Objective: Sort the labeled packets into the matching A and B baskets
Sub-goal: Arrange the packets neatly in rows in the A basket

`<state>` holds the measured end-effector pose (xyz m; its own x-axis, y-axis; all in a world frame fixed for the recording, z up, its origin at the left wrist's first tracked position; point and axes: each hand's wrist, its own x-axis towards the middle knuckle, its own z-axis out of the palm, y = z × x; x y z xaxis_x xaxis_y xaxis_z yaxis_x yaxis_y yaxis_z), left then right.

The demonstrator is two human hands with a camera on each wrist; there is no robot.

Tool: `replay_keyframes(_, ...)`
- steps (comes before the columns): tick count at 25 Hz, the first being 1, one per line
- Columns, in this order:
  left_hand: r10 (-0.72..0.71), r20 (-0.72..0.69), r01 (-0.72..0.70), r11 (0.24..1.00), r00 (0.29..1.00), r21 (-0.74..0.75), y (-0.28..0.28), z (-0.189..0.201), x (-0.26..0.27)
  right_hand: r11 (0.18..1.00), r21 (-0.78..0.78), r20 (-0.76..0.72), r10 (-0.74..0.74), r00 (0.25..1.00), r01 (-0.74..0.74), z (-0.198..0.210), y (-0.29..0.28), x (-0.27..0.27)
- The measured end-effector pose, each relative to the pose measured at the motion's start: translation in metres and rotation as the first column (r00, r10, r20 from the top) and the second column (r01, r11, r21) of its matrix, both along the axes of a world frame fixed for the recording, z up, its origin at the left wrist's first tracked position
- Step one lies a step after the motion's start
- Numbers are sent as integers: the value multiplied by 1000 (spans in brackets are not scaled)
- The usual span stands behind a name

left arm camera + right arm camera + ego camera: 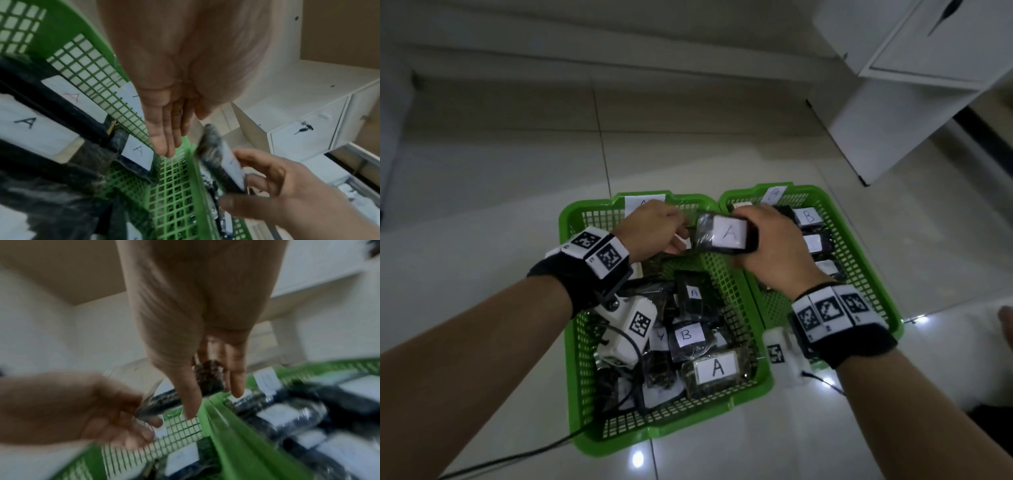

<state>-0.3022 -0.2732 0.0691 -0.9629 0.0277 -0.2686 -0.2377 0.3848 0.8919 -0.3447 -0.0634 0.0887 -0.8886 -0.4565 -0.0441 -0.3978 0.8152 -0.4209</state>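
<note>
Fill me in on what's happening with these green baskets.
A person is sorting dark labelled packets. The right hand grips a packet marked A above the divide between the A basket and the B basket. The left hand is beside it; whether it holds anything is unclear. One B packet sits in the A basket.

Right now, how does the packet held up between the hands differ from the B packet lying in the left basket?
The held packet is labeled A; the B packet reads B. The held packet is raised above the baskets' shared edge, gripped by the right hand; the B packet lies on the pile in the left basket, untouched. Both are dark packets with white paper labels.
</note>
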Motion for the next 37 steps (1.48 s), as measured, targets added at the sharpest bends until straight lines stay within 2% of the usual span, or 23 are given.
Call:
replay_keyframes(1,-39,59,40,999,998,-25,2,-4,1,964,-188,176,-158,972,190,-5,3,0)
replay_keyframes(2,-117,128,128,988,985,-85,6,-8,2,855,-363,408,-211,888,370,-11,3,3)
replay_keyframes(3,-210,187,239,959,960,-150,12,-11,5,742,-447,572,-192,797,500,-17,2,8)
replay_keyframes(4,-289,227,340,912,930,-231,19,-14,9,689,-477,635,-160,756,546,-22,1,13)
replay_keyframes(7,-415,336,519,785,846,-338,38,-24,18,671,-532,620,-106,777,516,-28,-1,21)
replay_keyframes(9,-474,380,603,691,794,-398,47,-29,22,574,-595,653,-63,754,563,-32,4,21)
replay_keyframes(11,-516,415,660,632,750,-406,51,-31,29,518,-632,650,-51,758,576,-36,5,24)
replay_keyframes(14,-556,425,697,617,715,-365,48,-25,39,492,-667,626,-39,779,560,-43,6,29)
replay_keyframes(19,-599,356,696,626,718,-351,32,-32,46,522,-661,615,-34,788,539,-45,7,28)
replay_keyframes(22,-609,397,724,628,686,-287,34,-34,54,550,-656,592,-49,804,517,-47,7,29)
replay_keyframes(25,-611,474,758,612,634,-224,38,-28,61,611,-634,549,-77,832,475,-50,7,31)
replay_keyframes(27,-622,470,768,597,626,-232,40,-25,71,669,-592,543,-83,836,450,-49,5,32)
replay_keyframes(29,-661,377,760,577,649,-299,44,-27,78,797,-488,521,-63,851,357,-37,2,31)
replay_keyframes(31,-680,360,768,535,638,-352,42,-29,79,956,-262,382,-25,924,134,-16,-6,24)
replay_keyframes(32,-681,404,789,484,611,-379,40,-31,77,994,-110,265,14,964,16,-5,-12,18)
replay_keyframes(33,-699,413,806,443,584,-392,38,-34,75,995,64,142,69,987,-79,5,-21,11)
replay_keyframes(34,-692,430,812,442,580,-382,37,-37,76,959,237,57,145,988,-154,10,-31,5)
replay_keyframes(36,-697,393,798,477,599,-369,37,-42,77,840,481,51,258,965,-250,9,-51,-2)
replay_keyframes(37,-695,345,772,519,631,-367,39,-44,81,799,534,93,270,959,-276,2,-58,0)
